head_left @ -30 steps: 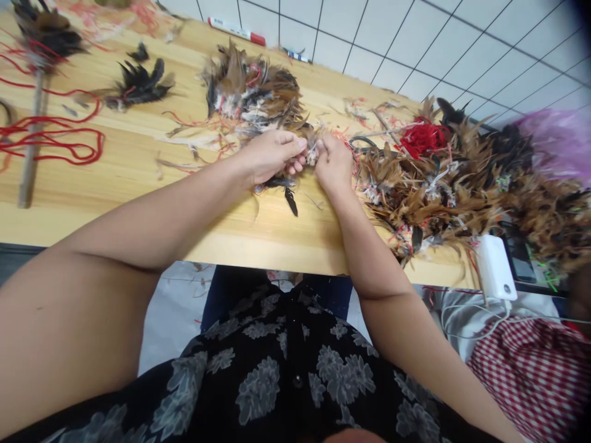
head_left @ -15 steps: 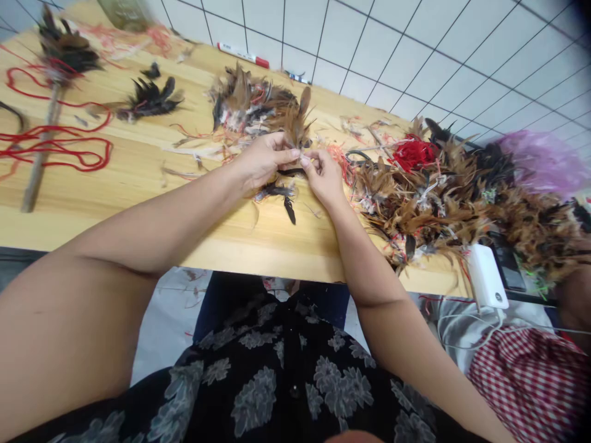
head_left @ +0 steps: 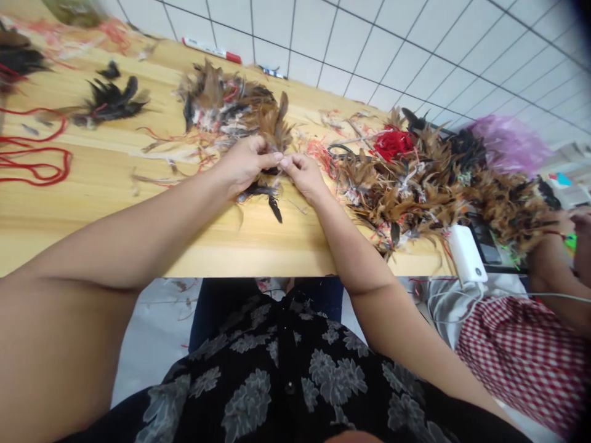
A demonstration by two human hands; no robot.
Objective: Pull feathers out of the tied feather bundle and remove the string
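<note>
My left hand (head_left: pixel 244 162) is closed in a pinch on a bunch of brown feathers (head_left: pixel 277 126), which stands up from its fingers. Thumb and fingers of my right hand (head_left: pixel 305 176) are pressed together at the base of that bunch, touching the left thumb. What the right fingertips hold is too small to make out. Behind the left hand lies a pile of brown and grey feather bunches (head_left: pixel 221 98) with whitish bases. Loose dark feathers (head_left: pixel 273 206) lie on the table just below both hands.
Many feather bunches (head_left: pixel 415 197) cover the table's right side, with red string (head_left: pixel 394 145), a pink plastic bag (head_left: pixel 508 144) and a white power bank (head_left: pixel 466 254). Red cord (head_left: pixel 41 166) and black feathers (head_left: pixel 113 101) lie left. Another person's arm (head_left: pixel 554 264) is at right.
The view has shifted to the right, so the table things appear further left. Another person's hands now show at the far right. My hands keep their pinch at the feathers.
</note>
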